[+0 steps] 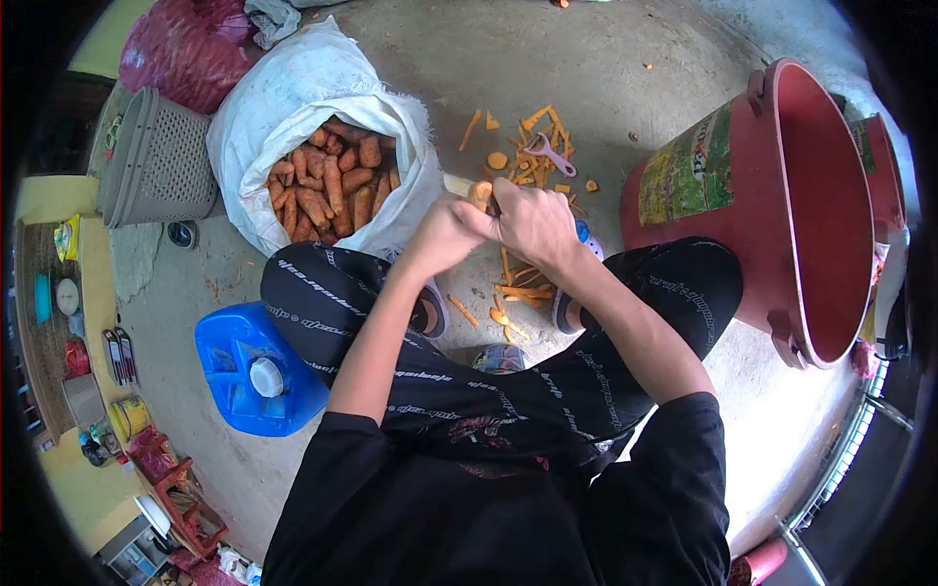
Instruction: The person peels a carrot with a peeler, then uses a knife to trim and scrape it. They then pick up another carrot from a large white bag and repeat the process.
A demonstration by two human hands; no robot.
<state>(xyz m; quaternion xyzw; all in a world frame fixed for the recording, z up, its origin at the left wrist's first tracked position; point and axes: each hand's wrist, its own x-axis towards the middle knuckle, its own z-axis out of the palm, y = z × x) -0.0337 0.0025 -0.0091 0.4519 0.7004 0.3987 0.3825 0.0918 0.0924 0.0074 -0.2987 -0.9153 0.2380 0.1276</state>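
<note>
In front of my knees, both hands are together. My left hand (442, 234) is closed around an orange carrot (480, 192), whose tip stands up between the hands. My right hand (539, 223) presses against it with fingers curled; whatever lies inside those fingers is hidden. On the floor just beyond lies a pink peeler (549, 154) among orange peelings and cut ends (528, 177). To the left, an open white sack (311, 90) holds many unpeeled, reddish-brown carrots (332, 184).
A large red tub (821, 215) stands tilted by my right knee. Beside my left knee is a blue jerrycan (234, 366) with a white cap. Grey perforated baskets (166, 161) and a red mesh sack (186, 59) are at the far left. More peelings (523, 292) lie between my feet.
</note>
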